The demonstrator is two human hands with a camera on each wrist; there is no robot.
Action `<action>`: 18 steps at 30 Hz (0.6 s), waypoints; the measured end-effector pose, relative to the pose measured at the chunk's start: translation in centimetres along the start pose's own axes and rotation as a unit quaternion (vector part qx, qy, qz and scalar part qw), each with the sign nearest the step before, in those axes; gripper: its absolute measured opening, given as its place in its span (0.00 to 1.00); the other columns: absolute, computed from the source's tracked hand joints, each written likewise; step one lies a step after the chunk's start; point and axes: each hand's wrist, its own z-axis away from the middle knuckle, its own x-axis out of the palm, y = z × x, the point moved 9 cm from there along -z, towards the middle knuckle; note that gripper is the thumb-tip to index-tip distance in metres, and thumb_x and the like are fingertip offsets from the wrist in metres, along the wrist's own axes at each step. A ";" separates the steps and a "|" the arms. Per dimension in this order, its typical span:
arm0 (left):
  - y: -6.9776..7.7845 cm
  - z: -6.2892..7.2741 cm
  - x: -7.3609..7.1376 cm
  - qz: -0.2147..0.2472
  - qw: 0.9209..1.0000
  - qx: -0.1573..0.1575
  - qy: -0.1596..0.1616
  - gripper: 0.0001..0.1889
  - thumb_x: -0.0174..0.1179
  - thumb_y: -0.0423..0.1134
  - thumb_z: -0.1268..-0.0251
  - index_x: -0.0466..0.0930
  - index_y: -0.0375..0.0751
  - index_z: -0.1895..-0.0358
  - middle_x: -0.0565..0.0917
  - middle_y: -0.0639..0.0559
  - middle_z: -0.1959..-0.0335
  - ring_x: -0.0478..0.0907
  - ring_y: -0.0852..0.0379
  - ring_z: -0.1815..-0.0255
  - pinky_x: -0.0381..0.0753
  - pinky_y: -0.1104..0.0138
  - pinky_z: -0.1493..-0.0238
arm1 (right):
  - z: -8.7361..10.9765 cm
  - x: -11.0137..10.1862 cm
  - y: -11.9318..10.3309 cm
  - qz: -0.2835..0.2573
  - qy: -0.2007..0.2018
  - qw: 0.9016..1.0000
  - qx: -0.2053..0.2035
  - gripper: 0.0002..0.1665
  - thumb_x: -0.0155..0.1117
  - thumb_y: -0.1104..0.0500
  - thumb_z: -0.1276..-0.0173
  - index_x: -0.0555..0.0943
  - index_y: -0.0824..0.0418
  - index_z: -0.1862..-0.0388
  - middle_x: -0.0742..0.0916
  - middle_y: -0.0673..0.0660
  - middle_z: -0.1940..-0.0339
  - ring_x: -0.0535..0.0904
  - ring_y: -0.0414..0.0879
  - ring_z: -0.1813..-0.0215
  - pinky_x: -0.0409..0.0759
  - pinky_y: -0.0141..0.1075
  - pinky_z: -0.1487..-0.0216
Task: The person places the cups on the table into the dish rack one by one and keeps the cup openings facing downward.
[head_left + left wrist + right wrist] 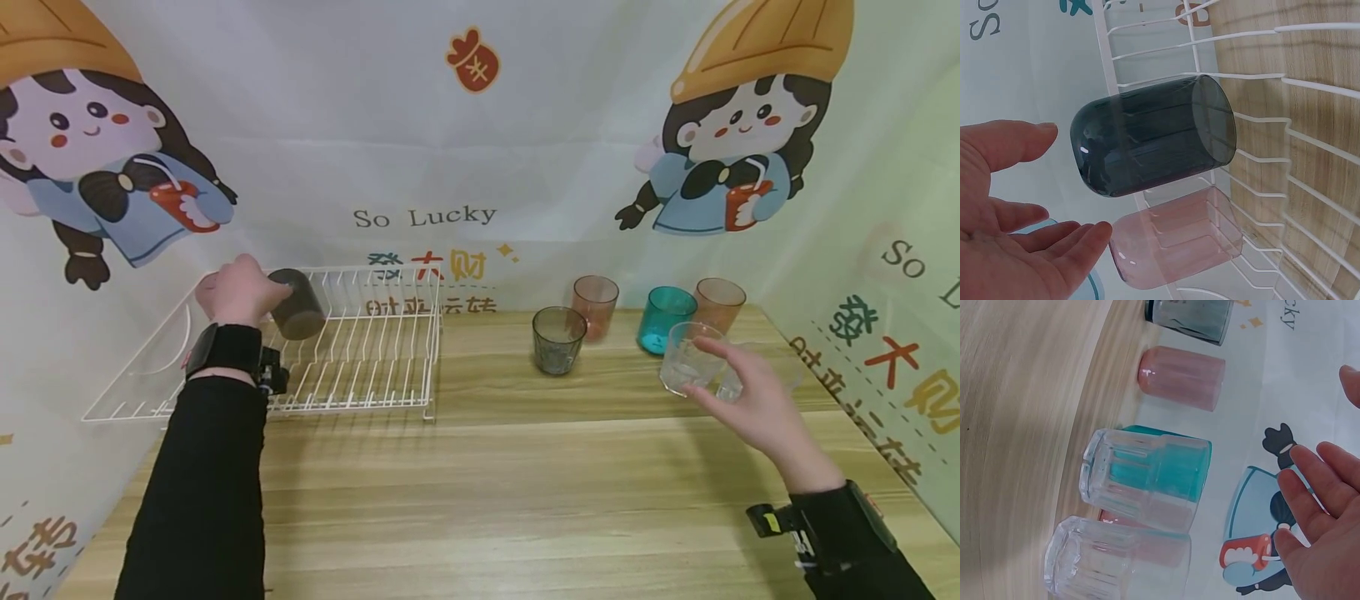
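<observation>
My left hand [243,292] is over the left part of the white wire rack [352,407], thumb and fingers spread. Just beyond the fingertips in the left wrist view, a dark grey tumbler [1147,137] stands upside down on the wires, apart from the hand. Beside it is an upturned pink tumbler [1175,240], which the fingers cover in the head view. On the right, my right hand [757,400] reaches toward a clear glass [678,371] with thumb and fingers apart. The right wrist view shows a gap between hand and glass. A second clear glass [1116,569] stands beside it.
Behind the clear glasses stand a teal tumbler [666,321] and a pink tumbler [720,300]. Farther left are another pink tumbler [596,304] and a grey ribbed glass [558,342]. A printed cloth [300,167] hangs behind the wooden table [480,500].
</observation>
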 end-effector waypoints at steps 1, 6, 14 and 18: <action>0.1 0.1 -0.1 0.002 1.000 0.003 0.001 0.24 0.57 0.52 0.36 0.73 0.27 0.62 0.80 0.28 0.58 0.76 0.29 0.52 0.71 0.39 0.46 | 0.0 0.0 0.0 -0.002 -0.002 1.000 0.002 0.36 0.74 0.65 0.41 0.72 0.72 0.35 0.78 0.74 0.37 0.69 0.73 0.36 0.66 0.71 0.40; 0.8 0.6 -0.3 0.009 1.000 0.014 0.005 0.27 0.56 0.54 0.36 0.71 0.27 0.56 0.77 0.28 0.56 0.75 0.28 0.52 0.70 0.36 0.48 | -0.1 0.0 0.2 -0.006 -0.007 1.000 0.005 0.35 0.73 0.64 0.39 0.72 0.73 0.34 0.76 0.75 0.35 0.68 0.74 0.35 0.64 0.70 0.38; 1.7 1.3 -0.4 0.007 0.999 0.023 0.027 0.29 0.57 0.55 0.37 0.69 0.27 0.51 0.75 0.28 0.56 0.74 0.29 0.54 0.69 0.35 0.52 | -0.3 0.0 0.8 0.008 -0.003 1.000 0.002 0.35 0.73 0.65 0.39 0.72 0.71 0.34 0.77 0.74 0.35 0.69 0.73 0.36 0.65 0.69 0.39; 2.1 1.4 -0.1 0.037 0.998 0.050 0.023 0.33 0.59 0.52 0.36 0.67 0.22 0.43 0.73 0.23 0.50 0.71 0.26 0.49 0.68 0.34 0.46 | -0.4 0.1 1.1 0.015 0.001 1.000 -0.004 0.35 0.73 0.66 0.40 0.73 0.71 0.34 0.78 0.74 0.36 0.70 0.73 0.36 0.66 0.69 0.40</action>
